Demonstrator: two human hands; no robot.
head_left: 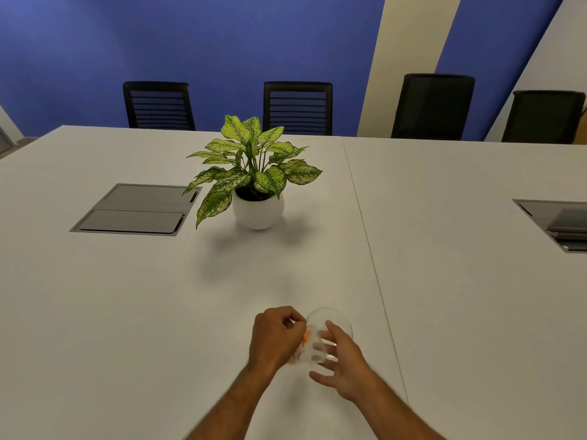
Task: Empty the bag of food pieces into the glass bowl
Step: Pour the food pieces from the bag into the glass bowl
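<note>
A small clear plastic bag [309, 346] with orange and pinkish food pieces is held between both hands near the table's front edge. My left hand [274, 336] pinches the bag's upper left part, fingers curled. On the bag's right side, my right hand [341, 360] has its fingers spread across the plastic. The glass bowl [330, 315] stands upright on the white table [127, 312] just behind the bag, its near rim partly hidden by the bag and my right fingers. The bowl's contents cannot be made out.
A potted plant [257, 185] in a white pot stands at the table's middle. Grey cable hatches sit at left [136, 209] and far right [559, 223]. A seam [368, 236] runs between table halves. Black chairs [298, 108] line the far side.
</note>
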